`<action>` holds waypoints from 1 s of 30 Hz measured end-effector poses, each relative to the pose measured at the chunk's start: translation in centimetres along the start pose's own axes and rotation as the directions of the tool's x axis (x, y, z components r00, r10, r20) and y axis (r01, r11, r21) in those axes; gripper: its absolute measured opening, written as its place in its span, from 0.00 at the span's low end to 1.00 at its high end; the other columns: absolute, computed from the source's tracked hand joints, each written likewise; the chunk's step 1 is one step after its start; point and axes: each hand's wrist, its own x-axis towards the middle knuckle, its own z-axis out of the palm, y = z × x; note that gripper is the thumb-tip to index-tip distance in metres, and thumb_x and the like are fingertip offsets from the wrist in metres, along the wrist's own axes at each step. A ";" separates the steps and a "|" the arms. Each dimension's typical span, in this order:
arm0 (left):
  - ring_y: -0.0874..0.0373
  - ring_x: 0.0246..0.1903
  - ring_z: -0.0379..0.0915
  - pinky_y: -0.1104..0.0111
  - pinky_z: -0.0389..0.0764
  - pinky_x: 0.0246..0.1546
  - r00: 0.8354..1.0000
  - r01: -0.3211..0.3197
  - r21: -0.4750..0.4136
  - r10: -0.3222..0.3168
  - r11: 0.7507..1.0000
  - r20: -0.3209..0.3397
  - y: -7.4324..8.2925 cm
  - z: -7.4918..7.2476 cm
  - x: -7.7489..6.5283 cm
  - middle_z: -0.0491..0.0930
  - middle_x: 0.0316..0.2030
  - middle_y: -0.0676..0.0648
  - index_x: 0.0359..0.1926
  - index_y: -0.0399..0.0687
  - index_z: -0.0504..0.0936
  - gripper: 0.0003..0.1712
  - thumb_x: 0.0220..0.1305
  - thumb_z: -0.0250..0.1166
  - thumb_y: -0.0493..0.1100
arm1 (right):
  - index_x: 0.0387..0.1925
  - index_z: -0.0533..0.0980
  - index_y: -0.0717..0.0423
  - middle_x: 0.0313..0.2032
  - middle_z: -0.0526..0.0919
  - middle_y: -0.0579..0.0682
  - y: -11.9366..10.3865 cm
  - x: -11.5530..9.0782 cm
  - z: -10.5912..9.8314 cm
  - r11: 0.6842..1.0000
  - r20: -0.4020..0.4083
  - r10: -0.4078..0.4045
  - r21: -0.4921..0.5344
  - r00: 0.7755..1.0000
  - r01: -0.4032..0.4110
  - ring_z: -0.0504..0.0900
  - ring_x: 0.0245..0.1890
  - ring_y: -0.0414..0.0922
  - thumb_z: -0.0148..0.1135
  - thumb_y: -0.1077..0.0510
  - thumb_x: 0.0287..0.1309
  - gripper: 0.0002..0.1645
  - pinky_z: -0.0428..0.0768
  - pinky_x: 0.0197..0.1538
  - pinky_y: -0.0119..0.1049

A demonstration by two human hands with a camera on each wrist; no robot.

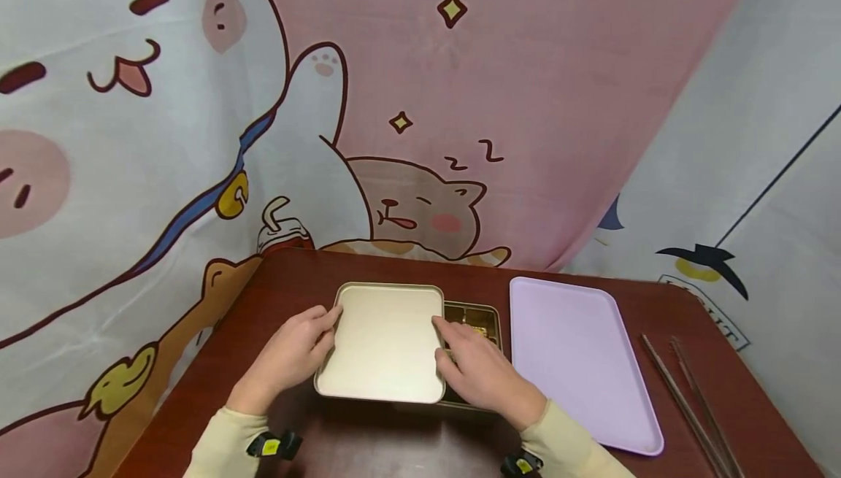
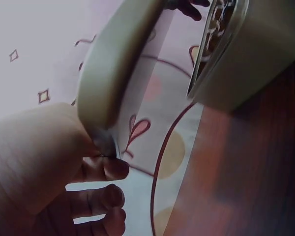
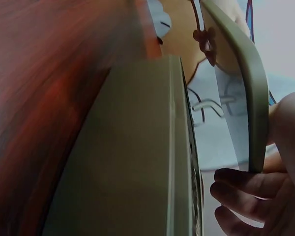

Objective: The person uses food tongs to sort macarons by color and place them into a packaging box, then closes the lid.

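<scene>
Both hands hold a cream metal lid [image 1: 384, 339] by its opposite side edges. My left hand [image 1: 296, 350] pinches the left edge, thumb and fingers at the rim [image 2: 103, 73]. On the right edge, my right hand [image 1: 482, 368] grips with the fingertips under the rim. Below the lid stands a matching metal box [image 3: 123, 147] on the table, with a gap between the two in the right wrist view. The lid covers most of the box in the head view. At the uncovered right side, dividers and a small yellowish item [image 1: 480, 331] show inside.
A lilac tray [image 1: 578, 361] lies to the right of the box. Beyond it, long metal tweezers [image 1: 680, 405] rest near the right side of the dark red table [image 1: 296, 274]. A printed cartoon cloth [image 1: 558, 98] hangs behind the table.
</scene>
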 end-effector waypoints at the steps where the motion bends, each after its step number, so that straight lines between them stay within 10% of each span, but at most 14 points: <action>1: 0.65 0.25 0.60 0.74 0.67 0.24 1.000 -0.012 0.000 0.012 1.000 0.004 0.4 0.3 0.3 0.71 0.29 0.55 0.66 0.34 0.81 0.24 0.70 0.65 0.35 | 0.73 0.70 0.63 0.63 0.82 0.63 0.4 -0.3 -0.3 1.000 -0.005 0.001 -0.011 1.000 -0.001 0.80 0.65 0.58 0.57 0.54 0.73 0.32 0.76 0.69 0.56; 21: 0.67 0.23 0.60 0.76 0.68 0.22 0.978 -0.209 -0.103 0.210 0.972 0.005 5.5 5.1 4.4 0.74 0.29 0.53 0.64 0.30 0.81 0.23 0.71 0.64 0.35 | 0.67 0.76 0.67 0.42 0.85 0.47 6.2 -5.4 -3.8 0.993 -0.140 0.000 -0.117 0.990 -0.016 0.79 0.41 0.39 0.65 0.63 0.64 0.30 0.83 0.45 0.41; 30: 0.61 0.37 0.79 0.67 0.82 0.39 0.985 -0.162 -0.320 0.171 0.934 0.003 5.3 5.0 4.7 0.86 0.42 0.51 0.62 0.41 0.85 0.20 0.74 0.58 0.33 | 0.64 0.79 0.63 0.50 0.88 0.50 6.5 -5.9 -4.9 0.944 -0.120 0.169 0.304 0.978 -0.126 0.84 0.48 0.38 0.56 0.63 0.74 0.21 0.83 0.49 0.31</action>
